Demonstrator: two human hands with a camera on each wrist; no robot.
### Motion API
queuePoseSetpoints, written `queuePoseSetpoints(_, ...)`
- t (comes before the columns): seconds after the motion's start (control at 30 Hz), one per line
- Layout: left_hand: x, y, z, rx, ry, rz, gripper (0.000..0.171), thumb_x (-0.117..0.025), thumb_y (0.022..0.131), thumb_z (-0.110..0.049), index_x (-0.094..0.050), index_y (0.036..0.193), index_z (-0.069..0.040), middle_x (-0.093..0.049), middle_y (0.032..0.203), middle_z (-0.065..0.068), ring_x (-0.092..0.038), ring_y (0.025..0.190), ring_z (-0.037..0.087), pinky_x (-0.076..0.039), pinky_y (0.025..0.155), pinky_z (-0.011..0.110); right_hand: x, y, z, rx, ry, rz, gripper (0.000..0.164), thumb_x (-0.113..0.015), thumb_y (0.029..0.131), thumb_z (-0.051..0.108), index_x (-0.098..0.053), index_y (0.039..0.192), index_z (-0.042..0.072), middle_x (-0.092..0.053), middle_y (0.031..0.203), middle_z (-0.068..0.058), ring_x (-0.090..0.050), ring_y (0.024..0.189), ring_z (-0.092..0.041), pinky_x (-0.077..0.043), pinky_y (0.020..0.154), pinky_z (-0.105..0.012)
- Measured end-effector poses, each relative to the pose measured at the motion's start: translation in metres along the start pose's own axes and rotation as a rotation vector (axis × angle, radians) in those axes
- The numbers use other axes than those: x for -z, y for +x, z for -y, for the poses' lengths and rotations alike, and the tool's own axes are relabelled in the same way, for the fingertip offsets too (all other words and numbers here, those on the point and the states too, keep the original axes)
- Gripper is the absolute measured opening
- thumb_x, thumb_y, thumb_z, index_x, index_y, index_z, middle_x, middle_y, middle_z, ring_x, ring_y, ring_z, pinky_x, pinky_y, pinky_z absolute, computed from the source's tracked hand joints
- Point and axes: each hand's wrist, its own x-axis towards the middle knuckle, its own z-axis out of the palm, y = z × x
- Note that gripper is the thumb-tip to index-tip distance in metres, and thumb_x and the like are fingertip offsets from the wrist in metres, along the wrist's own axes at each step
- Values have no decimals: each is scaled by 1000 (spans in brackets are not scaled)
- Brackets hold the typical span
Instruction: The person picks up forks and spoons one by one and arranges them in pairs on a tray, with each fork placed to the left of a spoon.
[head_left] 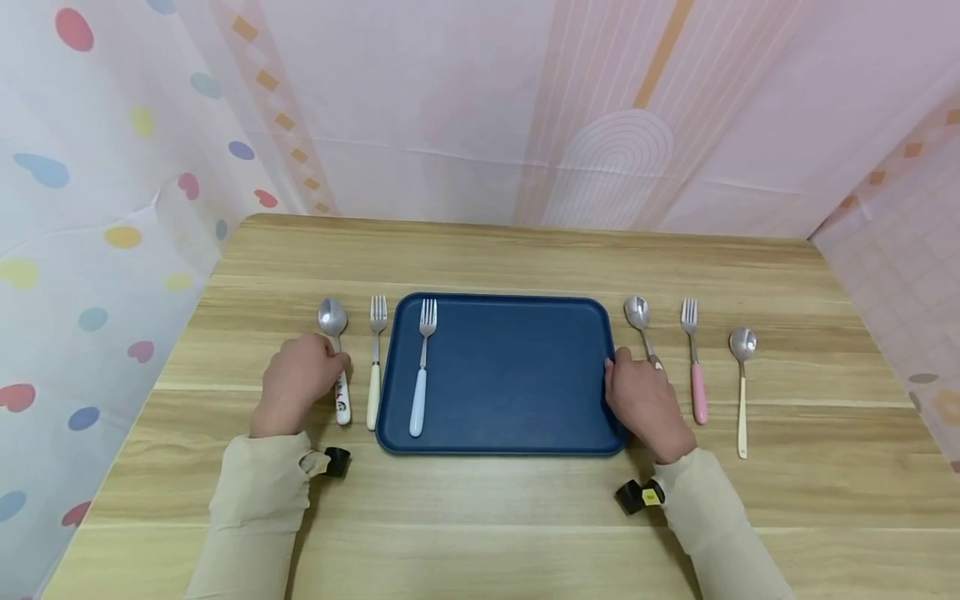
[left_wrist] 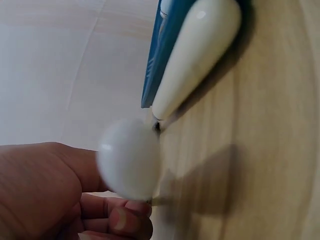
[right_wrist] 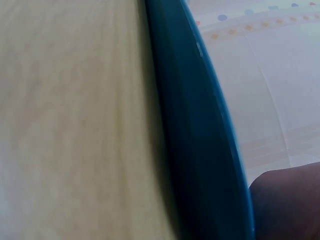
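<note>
My left hand (head_left: 302, 371) pinches a spoon (head_left: 342, 400) by its white, patterned handle, left of the tray. In the left wrist view the handle's rounded white end (left_wrist: 129, 160) stands before the fingers, its shadow falling on the wood. At the right edge of a dark blue tray (head_left: 517, 375), my right hand (head_left: 645, 400) grips the rim, its thumb at the inner side; the other fingers are mostly hidden. A fork with a light blue handle (head_left: 418, 400) lies inside the tray on the left. Just outside, a cream-handled fork (head_left: 373, 396) lies beside the tray's left edge.
Right of the tray lie a spoon (head_left: 637, 312) partly covered by my right hand, a pink-handled fork (head_left: 698, 392) and a cream-handled spoon (head_left: 742, 400). All stand on a wooden table (head_left: 480, 517). A patterned curtain (head_left: 450, 108) hangs behind its far edge.
</note>
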Motion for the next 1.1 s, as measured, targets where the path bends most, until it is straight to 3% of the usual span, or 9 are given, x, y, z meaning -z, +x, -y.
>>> queuePoseSetpoints(0.3, -2, 1, -5, -74, -24, -74, 25, -48, 84, -19, -46, 61, -9, -43, 53, 2, -43, 49, 19, -32, 42, 30, 1, 1, 0, -1, 3, 17, 28, -42, 97, 19, -53, 87, -5, -51, 59, -14, -50, 53, -30, -45, 49, -46)
queuePoseSetpoints(0.53, -3, -2, -27, -173, -25, -148, 25, -48, 85, -16, -46, 61, -9, -45, 53, 2, -43, 46, 17, -33, 40, 30, -1, 1, 0, -12, 4, 15, 28, -41, 97, 19, -53, 88, -5, -51, 59, -15, -50, 53, -30, -45, 47, -46)
queuePoseSetpoints(0.83, -13, -3, -56, -246, -39, -123, 25, -51, 85, -17, -47, 62, -9, -46, 53, 2, -44, 45, 16, -34, 40, 28, -6, 4, 2, 6, -9, -9, 28, -42, 96, 18, -53, 86, -5, -51, 58, -15, -52, 53, -32, -46, 49, -47)
queuePoseSetpoints(1.1, -29, 3, -77, -319, 17, -144, 31, -52, 83, -16, -41, 54, -12, -39, 48, -1, -41, 41, 15, -29, 37, 26, -7, 5, 4, -11, -11, 6, 27, -43, 96, 19, -53, 88, -5, -52, 58, -15, -52, 53, -31, -47, 48, -46)
